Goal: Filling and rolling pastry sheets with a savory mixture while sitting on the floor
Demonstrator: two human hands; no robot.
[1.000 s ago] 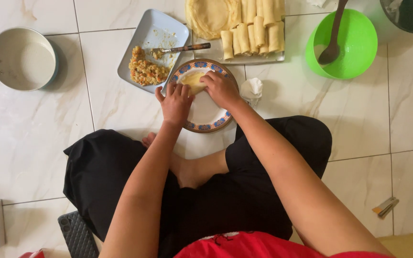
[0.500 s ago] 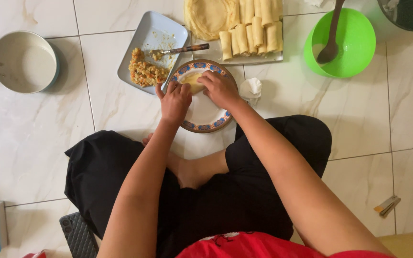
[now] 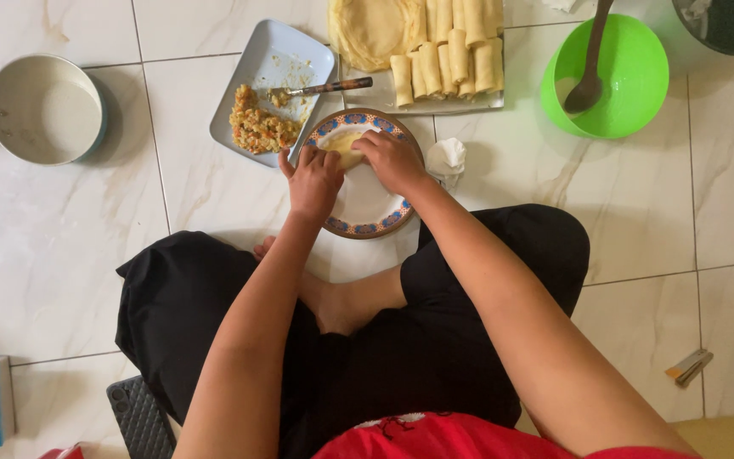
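Both my hands are down on the wrapper (image 3: 343,143), a thin pale-yellow sheet lying at the far side of the plate (image 3: 367,204). The left hand (image 3: 314,180) has its fingers curled down onto the wrapper's near-left edge, pinching it; the right hand (image 3: 394,160) presses its bent fingers on the near-right edge. So each grip is closed on the soft sheet, though how much of it is caught under the fingertips I cannot tell. The wrapper lies at about 12 o'clock from both hands, just past the fingertips, with its long axis running 9 to 3 o'clock. The two hands are about equally near.

The plate is round, glazed white with a blue-and-orange patterned rim, and sits on the pale marble-look tiled floor (image 3: 172,195) in front of my crossed legs. At 11 o'clock, touching the plate's rim, is a grey-blue square dish (image 3: 275,61) with a crumbly orange-yellow filling (image 3: 258,129) and a spoon (image 3: 316,87) resting in it. At 1 o'clock a tray (image 3: 435,105) holds smooth finished rolls (image 3: 456,55) side by side, beside a stack of flat wrappers. A crumpled tissue (image 3: 448,157) lies just at 3 o'clock. Farther off, a glossy green bowl (image 3: 630,76) with a dark ladle stands at 2 o'clock and a metal pan (image 3: 44,109) at 10 o'clock.
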